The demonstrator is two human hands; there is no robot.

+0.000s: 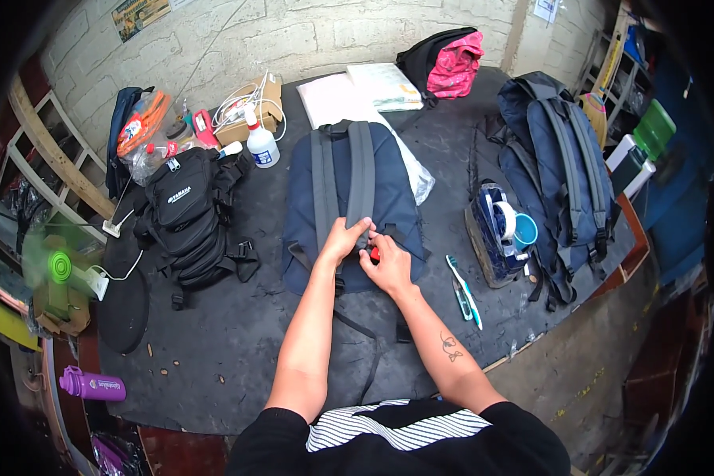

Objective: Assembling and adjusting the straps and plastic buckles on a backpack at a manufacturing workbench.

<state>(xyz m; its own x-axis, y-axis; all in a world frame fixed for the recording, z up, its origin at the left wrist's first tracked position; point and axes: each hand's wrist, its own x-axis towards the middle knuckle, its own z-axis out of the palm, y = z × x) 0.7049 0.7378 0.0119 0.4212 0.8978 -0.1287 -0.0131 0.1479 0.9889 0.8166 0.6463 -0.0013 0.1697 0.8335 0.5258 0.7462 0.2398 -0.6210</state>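
Backpack: the navy backpack (pixel 393 174) lies flat on the black table (pixel 230 357), straps upward, top end toward the wall.
Strap: the right-hand grey strap (pixel 362 170) runs lengthwise, away from the person; its lower end is at the hands, the rest stretches beyond them.
Left hand: the left hand (pixel 343 240) is nearer the strap's padded part, fingers closed on its lower end.
Right hand: the right hand (pixel 390 264) sits just beside it, slightly closer to the person, fingertips pinched around a small red object (pixel 375 255); its kind cannot be told.
In the way: the fingers themselves cover the strap's lower end.
Left side: a black bag (pixel 186 206), with a spray bottle (pixel 263 148) farther back.
Right side: a toothbrush (pixel 465 292), then a blue cup (pixel 525 231) and a second backpack (pixel 538 119).
Beyond: a white pack (pixel 385 87) and a pink bag (pixel 454 67).
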